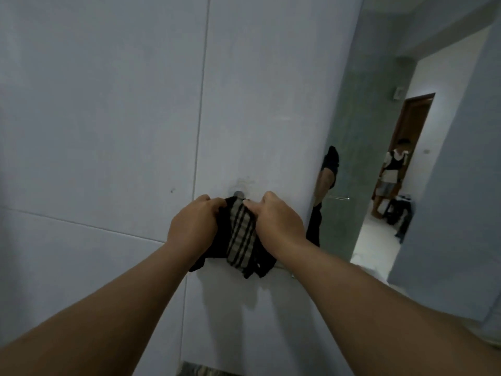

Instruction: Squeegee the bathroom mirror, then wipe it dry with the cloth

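At the centre of the view, against a pale tiled wall (108, 104), a dark cloth (241, 234) is held by both hands. The cloth is soft and crumpled, mostly black, with a beige band crossed by dark stripes in the middle. It hangs over a thin metal bar (284, 268), of which only a short piece is seen at 4 o'clock from the cloth. The left hand (193, 226) grips the left edge of the cloth, the fingers curled into the fabric. The right hand (276, 221) grips the right edge, the thumb and fingers being closed on the fabric near its top. Just above the cloth, at 12 o'clock, a small round grey fitting (238, 194) is fixed to the wall. The wall is smooth and matt, divided by thin straight joints.

At 3 o'clock from the hands, a mirror (349, 158) with a greenish, dull surface is mounted; a forearm and the dark cloth are reflected at its left edge. Further at 3 o'clock, a second person (390, 175) is seen standing in a brown-framed doorway (412, 118).
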